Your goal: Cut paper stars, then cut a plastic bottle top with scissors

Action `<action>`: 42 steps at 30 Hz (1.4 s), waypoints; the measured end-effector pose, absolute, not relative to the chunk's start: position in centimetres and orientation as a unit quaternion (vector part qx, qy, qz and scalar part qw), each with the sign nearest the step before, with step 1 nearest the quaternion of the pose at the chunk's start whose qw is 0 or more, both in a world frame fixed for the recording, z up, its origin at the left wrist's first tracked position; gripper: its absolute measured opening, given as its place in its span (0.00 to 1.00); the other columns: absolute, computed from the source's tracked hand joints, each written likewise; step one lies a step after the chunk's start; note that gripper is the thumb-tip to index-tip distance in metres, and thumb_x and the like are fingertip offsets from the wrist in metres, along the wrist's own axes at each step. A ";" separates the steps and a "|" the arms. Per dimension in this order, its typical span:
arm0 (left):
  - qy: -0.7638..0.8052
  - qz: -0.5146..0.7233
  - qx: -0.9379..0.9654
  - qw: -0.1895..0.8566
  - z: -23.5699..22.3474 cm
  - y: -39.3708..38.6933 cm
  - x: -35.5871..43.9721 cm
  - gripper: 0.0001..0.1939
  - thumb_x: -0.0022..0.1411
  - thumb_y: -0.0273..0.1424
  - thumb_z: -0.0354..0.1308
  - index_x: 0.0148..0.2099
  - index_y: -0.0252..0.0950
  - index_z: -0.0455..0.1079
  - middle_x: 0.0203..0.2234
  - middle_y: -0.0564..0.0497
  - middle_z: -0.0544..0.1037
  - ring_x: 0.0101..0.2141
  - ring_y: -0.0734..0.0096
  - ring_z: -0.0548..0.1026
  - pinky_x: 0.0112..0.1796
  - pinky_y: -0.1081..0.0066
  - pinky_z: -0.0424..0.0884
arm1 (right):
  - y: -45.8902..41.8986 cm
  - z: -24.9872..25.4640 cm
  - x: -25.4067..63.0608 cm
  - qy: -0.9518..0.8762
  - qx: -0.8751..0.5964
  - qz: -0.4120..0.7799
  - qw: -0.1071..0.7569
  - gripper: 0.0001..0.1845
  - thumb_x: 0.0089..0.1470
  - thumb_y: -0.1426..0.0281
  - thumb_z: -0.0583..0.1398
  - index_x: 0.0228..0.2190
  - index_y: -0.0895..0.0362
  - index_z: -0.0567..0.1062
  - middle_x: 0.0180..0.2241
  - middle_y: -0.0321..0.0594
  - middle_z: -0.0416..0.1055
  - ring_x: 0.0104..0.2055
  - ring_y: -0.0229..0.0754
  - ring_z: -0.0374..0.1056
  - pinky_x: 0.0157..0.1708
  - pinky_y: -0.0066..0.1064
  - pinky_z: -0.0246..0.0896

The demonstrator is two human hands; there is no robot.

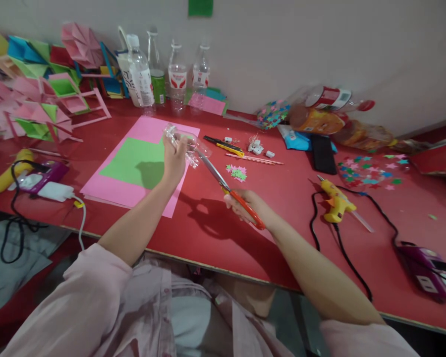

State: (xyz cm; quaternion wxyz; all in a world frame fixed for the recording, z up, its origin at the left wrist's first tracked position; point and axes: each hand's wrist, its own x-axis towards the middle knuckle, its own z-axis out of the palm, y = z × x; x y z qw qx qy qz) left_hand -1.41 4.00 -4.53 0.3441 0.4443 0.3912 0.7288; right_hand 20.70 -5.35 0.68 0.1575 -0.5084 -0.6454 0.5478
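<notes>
My left hand (175, 157) is closed on a clear, shiny plastic piece (194, 157), which looks like part of a cut bottle; its exact shape is hard to make out. My right hand (255, 207) grips scissors (215, 172) with orange-red handles. Their blades point up and left, and the tips are at the plastic's edge. Whether the blades are parted I cannot tell. Below my left hand lie a green sheet (132, 163) and a larger pink sheet (148, 126). Small pink and green paper stars (238, 172) lie just beyond the scissors.
A yellow utility knife (230, 148) and a striped stick (256, 159) lie past the stars. To the right are a yellow glue gun (336, 201) with black cord and a phone (323, 154). Plastic bottles (177, 79) stand along the wall. Paper models (40, 109) crowd the left.
</notes>
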 end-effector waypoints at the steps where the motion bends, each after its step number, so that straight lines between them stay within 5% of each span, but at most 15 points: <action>1: 0.390 0.727 0.446 0.346 -4.5 4.0 -1.5 0.21 0.62 0.47 0.57 0.50 0.43 0.57 0.32 0.52 0.74 0.30 0.70 0.77 0.34 0.65 0.75 | -5.4 0.6 20.8 -0.646 -0.511 0.545 0.157 0.29 0.48 0.41 0.58 0.22 0.54 0.63 0.13 0.26 0.53 0.14 0.30 0.50 0.15 0.26 0.49; 19: 0.391 0.734 0.446 0.331 -4.5 3.7 -1.0 0.12 0.63 0.35 0.58 0.46 0.43 0.59 0.28 0.55 0.74 0.26 0.77 0.73 0.28 0.73 0.71 | -5.7 0.7 21.5 -0.685 -0.495 0.527 0.086 0.28 0.50 0.42 0.57 0.25 0.56 0.67 0.15 0.28 0.57 0.14 0.32 0.56 0.16 0.26 0.53; 34: 0.393 0.724 0.452 0.341 -5.3 4.4 -1.4 0.15 0.62 0.41 0.56 0.48 0.45 0.58 0.30 0.54 0.73 0.26 0.75 0.72 0.29 0.70 0.70 | -5.8 0.7 21.0 -0.657 -0.526 0.526 0.123 0.25 0.50 0.47 0.59 0.21 0.54 0.62 0.13 0.26 0.54 0.12 0.31 0.53 0.14 0.26 0.49; 42: 0.378 0.705 0.489 0.347 -4.9 3.6 -0.8 0.18 0.62 0.45 0.58 0.49 0.44 0.59 0.37 0.49 0.72 0.38 0.65 0.77 0.38 0.61 0.76 | -6.2 0.5 20.7 -0.660 -0.499 0.550 0.114 0.27 0.49 0.43 0.58 0.24 0.55 0.66 0.14 0.26 0.55 0.13 0.31 0.54 0.15 0.27 0.52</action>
